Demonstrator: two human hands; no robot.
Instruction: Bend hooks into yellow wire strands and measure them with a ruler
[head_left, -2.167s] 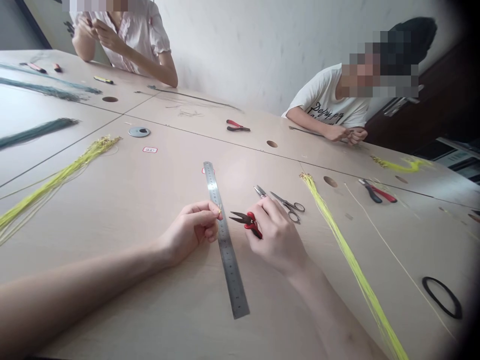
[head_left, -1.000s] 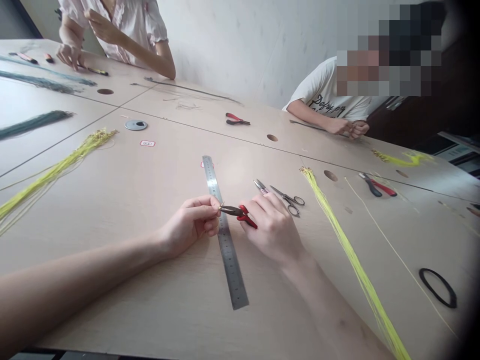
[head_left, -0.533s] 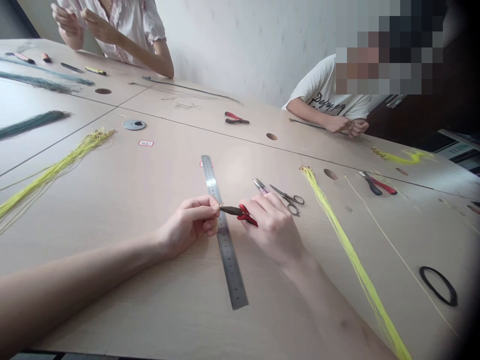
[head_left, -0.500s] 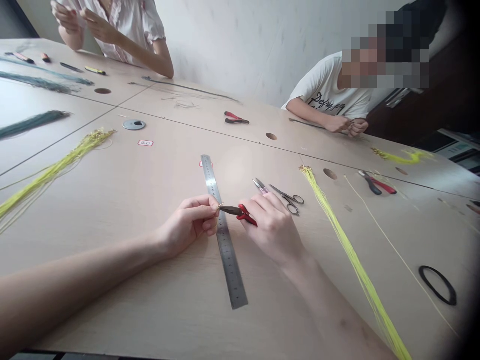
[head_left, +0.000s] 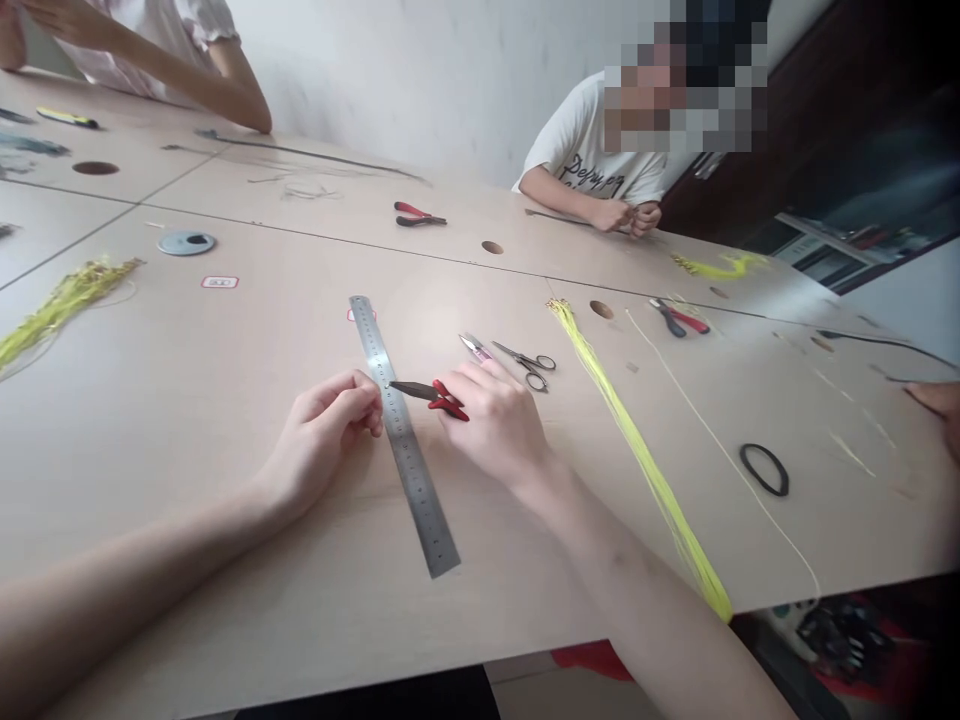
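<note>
My right hand is wrapped round red-handled pliers, whose dark jaws point left across a steel ruler. Left of the ruler, my left hand is closed with its fingertips pressed together; what they hold, if anything, does not show. The plier tip lies a short way from those fingertips, with a gap between. Beyond my right hand rest small scissors and a pink-handled pointed tool, partly hidden by the hand.
A bundle of yellow cords lies to the right, near a black ring. More yellow cords lie at left, with a grey disc behind. Other pliers lie farther back. Two people sit across the table; another person's hand shows at right.
The view has swung right, so the table's things sit farther left. My left fingertips and the plier tip, together before, are now apart.
</note>
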